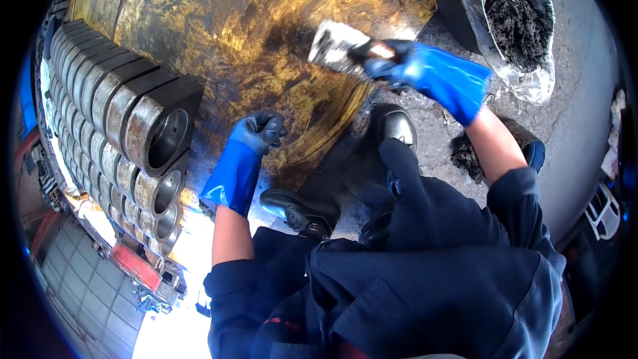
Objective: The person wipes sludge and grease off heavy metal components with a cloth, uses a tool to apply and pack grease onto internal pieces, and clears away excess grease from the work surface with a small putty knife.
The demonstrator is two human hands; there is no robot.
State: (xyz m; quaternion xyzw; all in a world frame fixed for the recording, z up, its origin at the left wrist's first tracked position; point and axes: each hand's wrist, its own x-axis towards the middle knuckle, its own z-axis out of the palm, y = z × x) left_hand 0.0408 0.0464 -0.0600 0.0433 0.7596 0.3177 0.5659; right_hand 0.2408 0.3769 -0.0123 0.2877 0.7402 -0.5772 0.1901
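My right hand [391, 61], in a blue rubber glove darkened at the fingers, is wrapped round the handle end of a scraper [334, 44]. Its wide, pale metal blade is smeared with black grime and points left over the oily, yellow-brown floor plate [266, 46]. The hand and tool are slightly blurred. Lower left, my left hand [262, 131] wears a matching glove. Its fingers are curled into a loose fist above the plate, with nothing showing in them. Rows of thick metal blocks with round bores [166, 139] stand just left of it.
At upper right, a container lined with a clear plastic bag [541, 70] holds black, clumpy waste [515, 20]. Another dark heap [467, 158] lies beside my right forearm. My shoes [397, 125] stand at the plate's near edge. A red metal part [136, 267] sits below the blocks.
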